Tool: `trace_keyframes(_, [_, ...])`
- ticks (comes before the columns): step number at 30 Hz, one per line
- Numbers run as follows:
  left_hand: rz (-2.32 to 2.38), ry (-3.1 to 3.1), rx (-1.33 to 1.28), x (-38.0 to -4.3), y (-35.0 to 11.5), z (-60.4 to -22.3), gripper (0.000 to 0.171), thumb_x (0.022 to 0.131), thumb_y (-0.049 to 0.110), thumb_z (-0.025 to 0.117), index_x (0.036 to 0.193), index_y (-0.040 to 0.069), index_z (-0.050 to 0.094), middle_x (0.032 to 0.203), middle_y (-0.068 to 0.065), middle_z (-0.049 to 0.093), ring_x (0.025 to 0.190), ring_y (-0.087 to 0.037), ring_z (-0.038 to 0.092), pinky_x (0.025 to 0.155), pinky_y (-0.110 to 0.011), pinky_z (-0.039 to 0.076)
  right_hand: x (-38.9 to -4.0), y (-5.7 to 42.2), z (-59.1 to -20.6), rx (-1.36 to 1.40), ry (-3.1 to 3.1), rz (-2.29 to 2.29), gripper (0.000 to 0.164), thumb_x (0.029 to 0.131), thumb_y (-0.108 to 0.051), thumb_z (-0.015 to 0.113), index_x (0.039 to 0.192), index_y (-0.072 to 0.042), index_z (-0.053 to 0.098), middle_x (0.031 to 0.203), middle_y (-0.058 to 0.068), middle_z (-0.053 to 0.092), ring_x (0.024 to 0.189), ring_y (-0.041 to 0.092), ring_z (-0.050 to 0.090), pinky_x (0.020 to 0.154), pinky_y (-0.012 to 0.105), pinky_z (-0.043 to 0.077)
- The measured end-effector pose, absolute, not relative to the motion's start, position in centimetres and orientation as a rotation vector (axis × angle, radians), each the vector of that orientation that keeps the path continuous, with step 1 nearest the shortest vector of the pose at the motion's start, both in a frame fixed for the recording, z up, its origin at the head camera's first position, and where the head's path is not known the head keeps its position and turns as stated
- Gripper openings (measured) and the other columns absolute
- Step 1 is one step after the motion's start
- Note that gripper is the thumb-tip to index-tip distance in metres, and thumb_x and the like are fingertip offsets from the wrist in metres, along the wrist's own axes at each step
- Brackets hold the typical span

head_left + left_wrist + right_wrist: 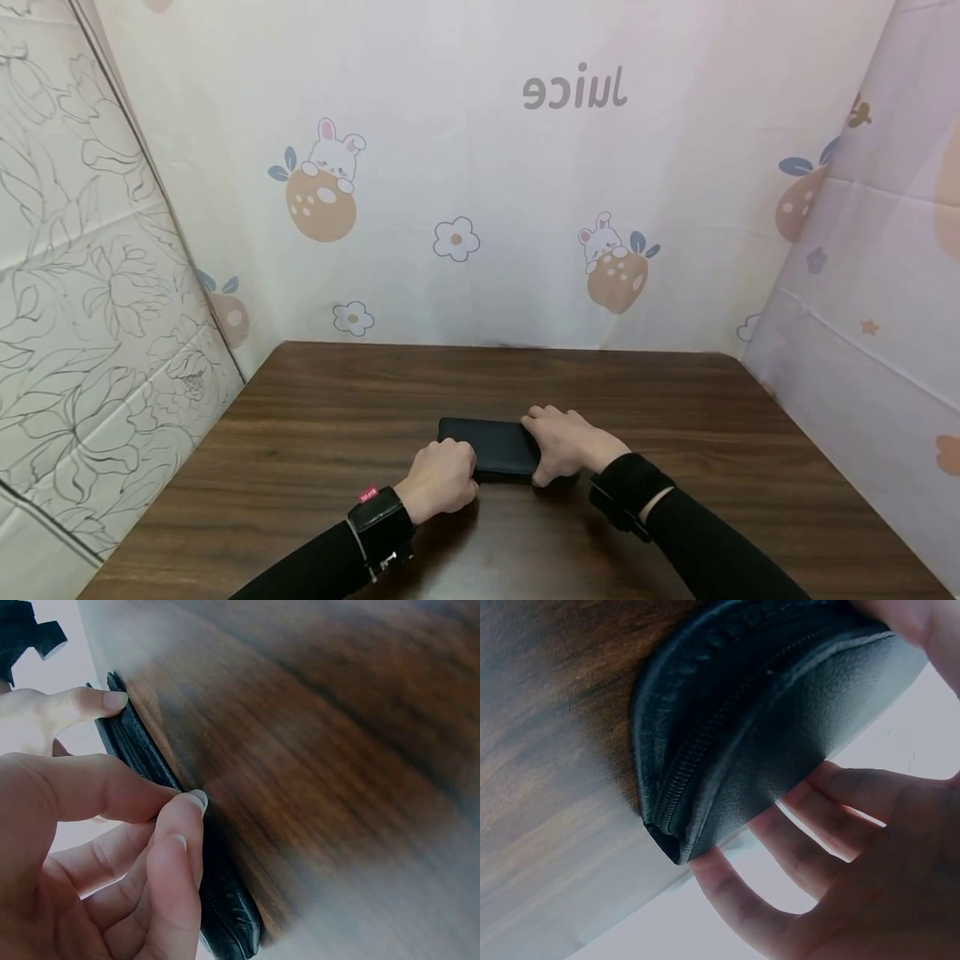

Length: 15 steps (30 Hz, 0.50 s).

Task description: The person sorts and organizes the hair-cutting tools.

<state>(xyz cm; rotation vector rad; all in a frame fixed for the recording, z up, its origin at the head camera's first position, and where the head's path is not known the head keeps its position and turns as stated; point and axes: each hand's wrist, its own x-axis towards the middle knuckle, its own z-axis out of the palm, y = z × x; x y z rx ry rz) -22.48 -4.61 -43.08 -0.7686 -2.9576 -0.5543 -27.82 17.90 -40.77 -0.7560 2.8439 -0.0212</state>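
Note:
A black leather-look zip wallet (504,450) lies flat on the table in the head view. At its near left corner, my left hand (441,477) has curled fingers. In the left wrist view its thumb and fingertips pinch together at the wallet's zipper edge (225,907); what sits between them is hidden. My right hand (566,442) grips the wallet's right end, thumb on the near edge and fingers spread over the far side. Zipper teeth (682,772) curve round that end in the right wrist view, running between two raised leather borders.
The dark wood-grain table (337,400) extends around the wallet on all sides. Behind it hangs a pale curtain (465,167) printed with rabbits and fruit. More printed cloth closes off the left and right sides. Black bands (630,492) wrap both wrists.

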Motion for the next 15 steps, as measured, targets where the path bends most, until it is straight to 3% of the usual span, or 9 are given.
trace_keyframes(15, [-0.545, -2.960, -0.761, -22.41, -4.54, -43.23, 0.050, 0.084, 0.005, 0.069, 0.054, 0.019, 0.032, 0.051, 0.009, 0.018, 0.045, -0.007, 0.019, 0.044, -0.025, 0.019, -27.58, 18.06, -40.94, -0.772, 2.857, -0.023, 0.085, 0.074, -0.038, 0.087, 0.144, -0.004, 0.053, 0.140, 0.013, 0.052, 0.126, 0.033, 0.051, 0.098, 0.057, 0.044])
